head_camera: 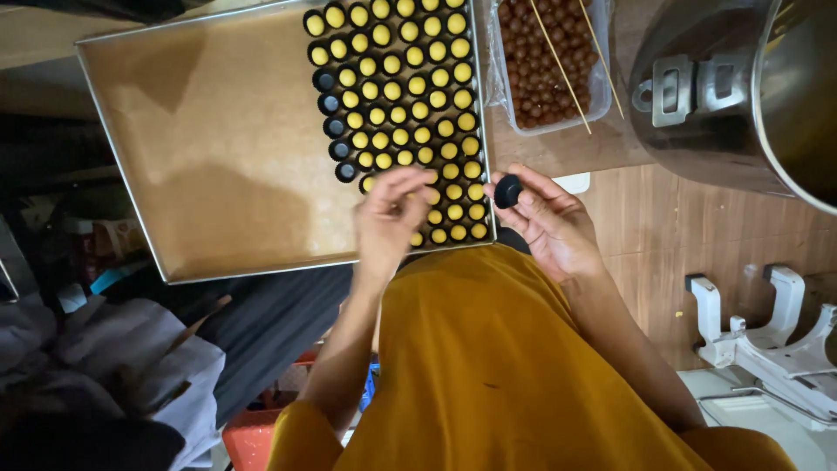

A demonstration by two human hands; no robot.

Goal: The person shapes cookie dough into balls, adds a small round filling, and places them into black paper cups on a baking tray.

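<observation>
A clear tub of brown balls [547, 61] with two skewers [560, 65] sits beside a steel mixing bowl [741, 87] on the wooden counter [654, 227].

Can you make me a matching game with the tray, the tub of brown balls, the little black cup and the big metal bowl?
Things:
1. baking tray
2. clear tub of brown balls
3. black cup
4. metal bowl

Places or states:
A. pinched in the right hand
B. far right, shiny
C. partly filled with rows of yellow balls
D. two thin sticks lying across it

Pairs: 1-C, 2-D, 3-A, 4-B
</observation>
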